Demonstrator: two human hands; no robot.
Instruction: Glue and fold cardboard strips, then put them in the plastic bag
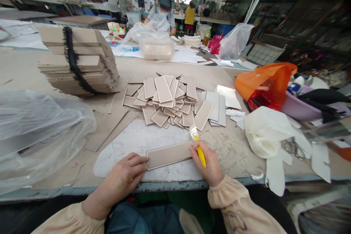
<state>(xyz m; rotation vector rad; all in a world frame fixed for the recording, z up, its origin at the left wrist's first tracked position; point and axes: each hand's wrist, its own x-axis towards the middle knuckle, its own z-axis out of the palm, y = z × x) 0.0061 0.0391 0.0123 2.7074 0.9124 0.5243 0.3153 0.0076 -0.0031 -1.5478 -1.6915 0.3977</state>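
A long beige rectangular panel [168, 156] with a pale rim lies before me on a white, smeared sheet [117, 150]. My left hand [128, 171] has its fingers closed at the panel's left end, with the thumb partly hidden. In my right hand [207, 161] is a brush [201, 156] with a yellow handle, its white-coated head pointing away from me. Fingertips of that same hand touch the panel's right end. Just beyond it, smaller beige rectangular pieces [163, 89] lie in a loose heap, some overlapping the sheet's far edge.
A stack of beige boards [90, 69] tied with a black band stands at left, behind clear plastic sheeting [41, 131]. To the right are a white roll [264, 131], scissors [294, 148] and an orange bag [263, 80]. A co-worker [164, 7] sits across the table.
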